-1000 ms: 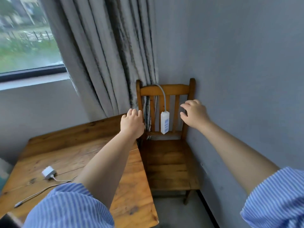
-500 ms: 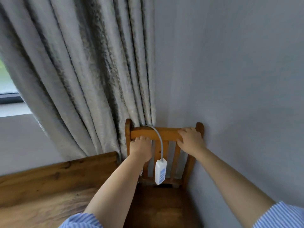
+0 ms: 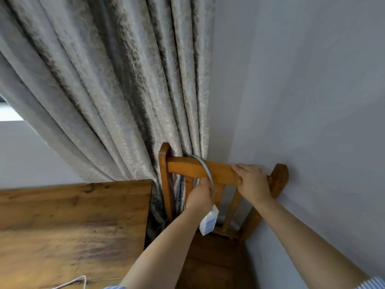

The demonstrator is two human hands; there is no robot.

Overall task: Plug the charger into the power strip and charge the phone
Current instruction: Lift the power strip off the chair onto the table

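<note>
— Where do we have our hands?

— Our right hand [image 3: 253, 183] is clamped over the top rail of the wooden chair [image 3: 220, 174], fingers curled over the front edge, close to the right post that sits against the grey wall [image 3: 302, 101]. Our left hand [image 3: 201, 197] is closed around the grey cable [image 3: 205, 166] just below that rail, thumb pointing up along it.

— And the power strip?

— The white power strip [image 3: 209, 223] hangs tilted from the cable under our left hand, in front of the chair's back slats and above the seat. Blue markings show on its face. Its upper end is hidden by our hand, so we cannot tell whether our fingers touch the strip itself or only the cable.

— How does the cable run?

— It arcs over the top rail from behind, where the patterned grey curtain [image 3: 116, 90] falls down to the chair's left post, then drops into our left hand.

— Anything of the charger?

— On the wooden table [image 3: 73, 222], left of the chair, we see only a thin white cord [image 3: 78, 280] looped at the bottom edge of the view. The charger's plug and the phone are out of sight.

— Sleeves?

— Blue-striped cuffs [image 3: 373, 283] just peek in at the bottom.
</note>
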